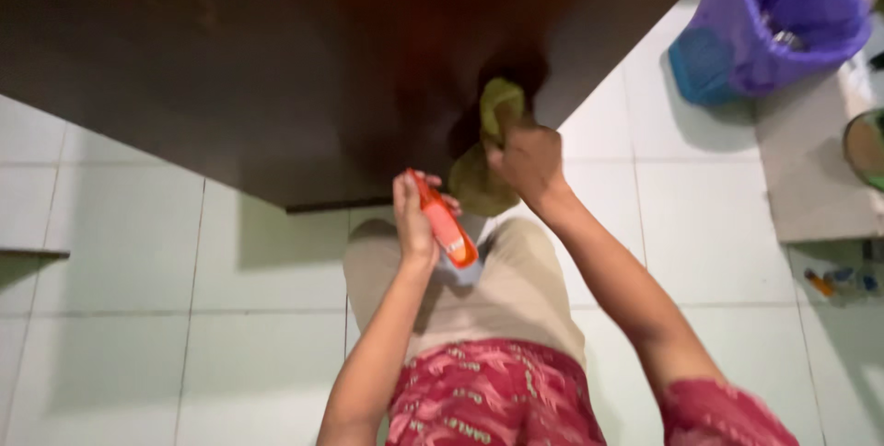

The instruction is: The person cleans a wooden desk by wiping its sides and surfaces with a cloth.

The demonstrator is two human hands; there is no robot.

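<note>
**Dark wood table, cloth and spray bottle in hand**

Head view, the only view, looking straight down. Dark brown wooden table [276, 69] fills the upper part of the frame; its front edge runs diagonally and its corner sits just above the hands. Surface looks glossy, slightly motion-blurred.

Right hand [527, 159] is curled shut around a yellow-green cloth [488, 147], fingers bunched over the fabric. Cloth is pressed on the table surface right at the near corner; its lower part hangs off the table edge, just beside the left hand. Upper cloth end is blurred.

Left hand [414, 216] is wrapped closed around an orange spray bottle [444, 223], thumb side up, fingers clamped on the neck. Bottle is tilted, head end up near the table edge and body angled down to the right, held in the air just below the table corner, apart from the table. Bottle's lower end shows a pale blue-white part. Cannot tell whether a finger is on the trigger.

Both forearms reach up from the frame bottom. Person wears a red patterned top [488, 395] and beige trousers [502, 294].

Floor is white tile [120, 317]. Upper right: 1 blue bin with a purple liner bag [783, 13], well apart from the hands. Far right edge: grey mat or slab [810, 170], with small colourful items below it, too blurred to identify.
</note>
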